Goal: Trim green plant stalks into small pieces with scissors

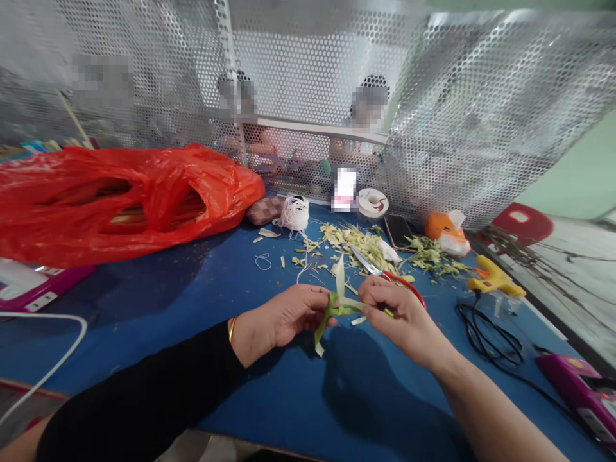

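Note:
Several pale green leaf strips (339, 279) cross one another in a small folded piece between my hands, above the table. My left hand (293, 314) pinches the piece at its left side, with one strip end hanging below the fingers. With thumb and fingers closed, my right hand (397, 312) grips a strip end that points right. Another end stands upright between the hands. Just behind my right hand lie red-handled scissors (368, 262), blades pointing away to the left; part of a handle is hidden by the hand.
Leaf scraps (346, 240) litter the blue table (226, 276). Behind them are white string (294, 213), a ribbon spool (372, 203) and a dark phone (398, 231). A red plastic bag (120, 212) fills the left; a yellow glue gun (495, 279) and purple power strip (575, 385) lie right.

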### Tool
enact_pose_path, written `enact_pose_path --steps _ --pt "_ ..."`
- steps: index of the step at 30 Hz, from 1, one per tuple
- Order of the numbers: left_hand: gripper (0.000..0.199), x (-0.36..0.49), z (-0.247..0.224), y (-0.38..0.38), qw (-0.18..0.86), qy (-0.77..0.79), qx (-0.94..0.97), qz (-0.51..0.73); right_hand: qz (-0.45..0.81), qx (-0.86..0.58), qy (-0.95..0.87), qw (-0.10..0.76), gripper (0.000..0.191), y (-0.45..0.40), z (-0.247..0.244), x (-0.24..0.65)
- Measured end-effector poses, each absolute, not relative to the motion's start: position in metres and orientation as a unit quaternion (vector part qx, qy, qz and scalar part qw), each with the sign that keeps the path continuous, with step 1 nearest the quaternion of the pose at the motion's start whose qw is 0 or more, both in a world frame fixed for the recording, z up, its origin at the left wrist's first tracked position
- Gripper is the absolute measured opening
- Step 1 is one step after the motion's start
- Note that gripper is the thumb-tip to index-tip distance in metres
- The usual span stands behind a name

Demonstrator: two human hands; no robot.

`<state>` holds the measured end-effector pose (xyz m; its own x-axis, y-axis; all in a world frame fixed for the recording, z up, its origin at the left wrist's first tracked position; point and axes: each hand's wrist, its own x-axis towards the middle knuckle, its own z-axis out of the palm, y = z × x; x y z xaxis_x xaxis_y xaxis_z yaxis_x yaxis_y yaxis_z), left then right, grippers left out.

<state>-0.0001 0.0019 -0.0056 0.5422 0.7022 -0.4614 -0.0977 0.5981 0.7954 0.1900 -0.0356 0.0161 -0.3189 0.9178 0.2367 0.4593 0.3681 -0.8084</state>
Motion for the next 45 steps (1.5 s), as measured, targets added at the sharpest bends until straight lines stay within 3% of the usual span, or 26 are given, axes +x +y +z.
enact_pose_path --steps 32,42,45 --pt "0.012 0.001 -0.013 0.002 0.800 0.417 0.369 0.225 0.299 -0.432 -0.798 0.297 0.024 -0.034 0.013 0.190" --pt "0.009 0.007 -0.010 -0.004 0.767 0.448 0.389 0.243 0.200 -0.496 -0.770 0.347 0.014 -0.042 0.003 0.176" --pt "0.010 0.007 -0.009 -0.004 0.781 0.431 0.375 0.252 0.260 -0.506 -0.739 0.362 0.009 -0.042 0.004 0.176"
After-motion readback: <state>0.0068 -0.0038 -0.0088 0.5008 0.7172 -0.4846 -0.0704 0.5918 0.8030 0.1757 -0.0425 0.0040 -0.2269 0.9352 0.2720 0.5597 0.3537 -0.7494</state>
